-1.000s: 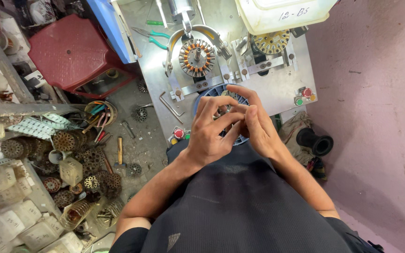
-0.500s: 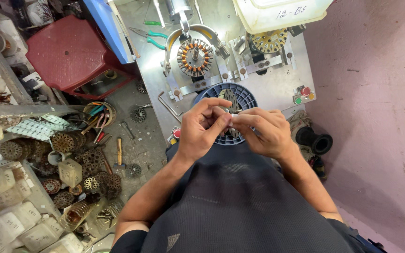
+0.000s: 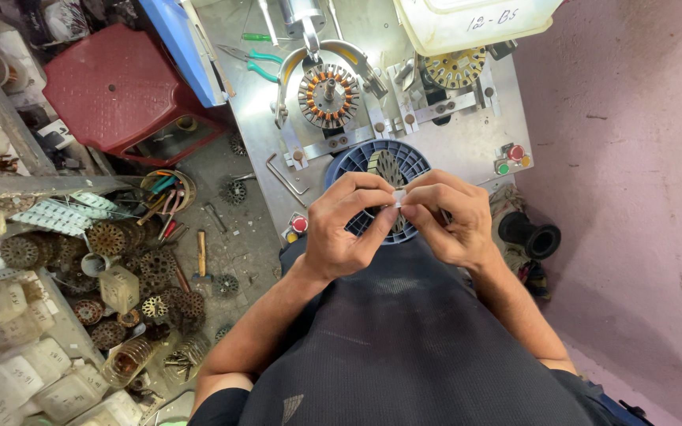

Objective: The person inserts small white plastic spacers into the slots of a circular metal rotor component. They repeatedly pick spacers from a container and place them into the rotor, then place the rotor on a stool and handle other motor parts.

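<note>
Both hands up over the blue slotted basket (image 3: 355,162) at the near edge of the metal bench (image 3: 467,150). Left hand (image 3: 346,229): thumb and forefinger pinched on a small white piece (image 3: 399,197), other fingers curled in. Right hand (image 3: 450,217): fingertips pressed on the same piece from the other side, not spread. Piece is too small to identify.

Wound stator (image 3: 327,95) clamped on the fixture behind the basket. White plastic tub (image 3: 475,24) with handwritten marking sits at the bench's far right. Red and green buttons (image 3: 508,159) on the right edge. Red stool (image 3: 112,87) to the left; translucent tubs (image 3: 9,363) with white labels sit bottom left.
</note>
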